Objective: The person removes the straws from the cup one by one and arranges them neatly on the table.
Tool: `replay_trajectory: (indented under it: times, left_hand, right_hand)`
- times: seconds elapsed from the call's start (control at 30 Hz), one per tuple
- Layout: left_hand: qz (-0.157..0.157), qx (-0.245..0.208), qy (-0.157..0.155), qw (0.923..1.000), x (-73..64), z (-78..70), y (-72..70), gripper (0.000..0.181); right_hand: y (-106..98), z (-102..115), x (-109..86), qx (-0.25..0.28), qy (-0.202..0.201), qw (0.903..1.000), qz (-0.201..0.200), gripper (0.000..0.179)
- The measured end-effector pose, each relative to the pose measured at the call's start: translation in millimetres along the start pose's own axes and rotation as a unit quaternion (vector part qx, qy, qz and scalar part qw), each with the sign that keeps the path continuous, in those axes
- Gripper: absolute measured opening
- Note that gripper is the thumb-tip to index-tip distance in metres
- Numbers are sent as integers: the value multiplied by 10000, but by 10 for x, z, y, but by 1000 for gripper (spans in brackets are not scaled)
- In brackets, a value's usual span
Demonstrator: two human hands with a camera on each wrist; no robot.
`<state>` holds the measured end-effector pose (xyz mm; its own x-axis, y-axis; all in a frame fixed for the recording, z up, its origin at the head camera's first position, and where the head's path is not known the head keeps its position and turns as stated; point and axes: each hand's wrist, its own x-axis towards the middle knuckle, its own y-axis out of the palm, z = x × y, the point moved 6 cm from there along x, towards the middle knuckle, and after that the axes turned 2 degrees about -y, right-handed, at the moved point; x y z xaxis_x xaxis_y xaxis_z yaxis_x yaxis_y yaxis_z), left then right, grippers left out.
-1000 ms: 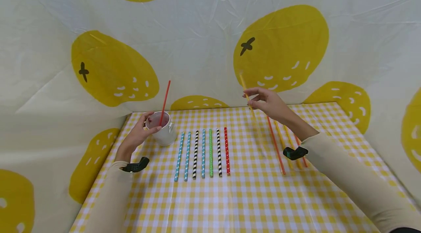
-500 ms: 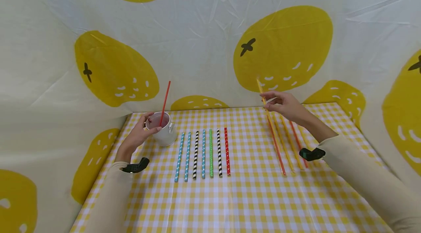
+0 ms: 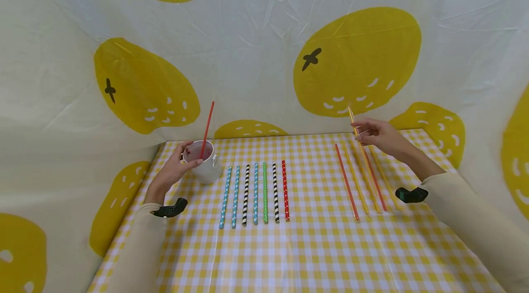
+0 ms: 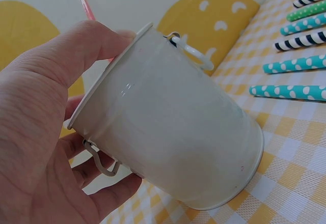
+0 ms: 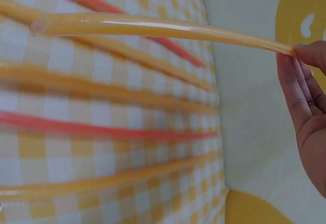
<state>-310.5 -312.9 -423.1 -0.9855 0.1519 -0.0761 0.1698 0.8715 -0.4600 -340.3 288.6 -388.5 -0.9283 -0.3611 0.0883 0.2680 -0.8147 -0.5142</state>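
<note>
My left hand grips the rim of a small white metal bucket, thumb over the near edge and fingers around the side by a handle. A red drinking straw stands in it, leaning right; its lower end is hidden. On the right, my right hand pinches a translucent yellow straw near its upper end between thumb and fingers. That straw hangs tilted above a row of plain straws lying on the cloth, including a red straw and a yellow straw.
Mid-table lies a neat row of patterned straws: blue dotted straws, black-and-white striped straws, a green dotted straw and a red dotted straw. A yellow checked tablecloth covers the table; a fruit-print curtain hangs behind.
My right hand has moved rightward with the yellow straw, from left of the plain straws to above them. The left hand and bucket have stayed put.
</note>
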Motion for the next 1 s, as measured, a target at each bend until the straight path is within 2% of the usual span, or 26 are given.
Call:
replay_trajectory:
  times: [0.17,0.4,0.43,0.57,0.8,1.0]
  left_hand:
    - [3,-6,-10,10000,-10,-14,1,85]
    - [121,-41,-123,9998,-173,-344,48,80]
    - [130,-38,-121,9998,-173,-346,50,80]
    - [130,-50,-108,9998,-141,-292,45,79]
    - [34,-68,-80,9999,-15,-37,16,82]
    - [-10,-16,25,10000,-12,8,12,85]
  right_hand:
    - [-104,-167,-103,-17,144,9998,95,49]
    - [-248,-405,-206,-278,198,9992,185,53]
    - [-266,-430,-215,-310,208,9992,162,53]
    - [-331,-522,-254,-400,282,9987,145,53]
    - [-425,-735,-318,-589,345,9976,143,53]
    - [-434,-872,-369,-606,489,9967,231,47]
